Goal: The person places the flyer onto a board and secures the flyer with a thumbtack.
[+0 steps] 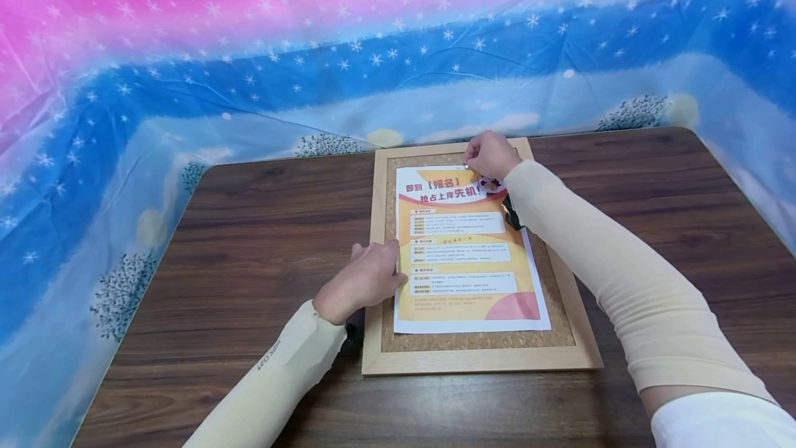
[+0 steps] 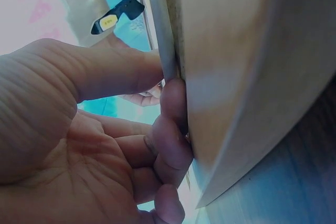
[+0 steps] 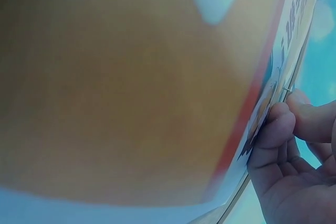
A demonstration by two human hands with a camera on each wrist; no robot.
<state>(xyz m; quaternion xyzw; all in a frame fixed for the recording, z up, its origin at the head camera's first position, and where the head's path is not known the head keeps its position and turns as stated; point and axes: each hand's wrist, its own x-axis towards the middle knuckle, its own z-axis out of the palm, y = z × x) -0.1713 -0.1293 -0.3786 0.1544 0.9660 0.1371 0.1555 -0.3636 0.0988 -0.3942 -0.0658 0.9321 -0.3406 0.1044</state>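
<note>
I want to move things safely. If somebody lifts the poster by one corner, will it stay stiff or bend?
The poster looks like one thin paper sheet lying flat on the cork board, so it would probably flop and feel light. It might tear near the right hand, which seems to pinch a pin there.
</note>
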